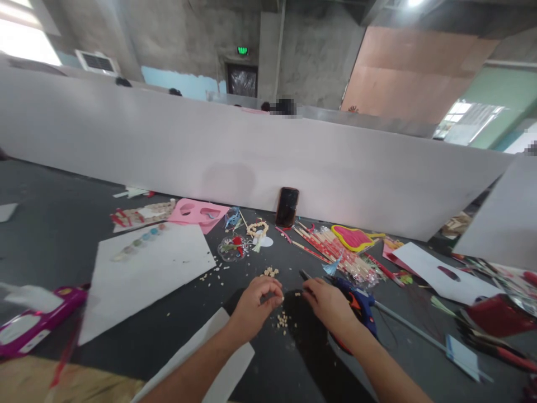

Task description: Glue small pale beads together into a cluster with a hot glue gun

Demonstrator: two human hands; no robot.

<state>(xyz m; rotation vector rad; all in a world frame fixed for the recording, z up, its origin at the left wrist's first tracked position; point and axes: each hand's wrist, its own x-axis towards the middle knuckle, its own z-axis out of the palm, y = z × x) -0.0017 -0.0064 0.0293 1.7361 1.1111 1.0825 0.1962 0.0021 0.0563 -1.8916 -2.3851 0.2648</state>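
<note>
My left hand hovers over the dark table, thumb and forefinger pinched on a small pale piece at their tips. Just beyond it lies a little cluster of beige pieces, and below its fingertips is a loose pile of small beige bits. My right hand is low over the table with its fingers curled together; what they hold, if anything, is hidden. One beige bit rests between the hands. Beside and partly behind my right hand is a blue glue gun with a long glue stick.
A phone leans on the white partition. Red-and-white wrapped sticks lie back right, near a pink-and-yellow shape. On the left are white sheets, pink foam and a purple tool. A bead ring lies mid-back.
</note>
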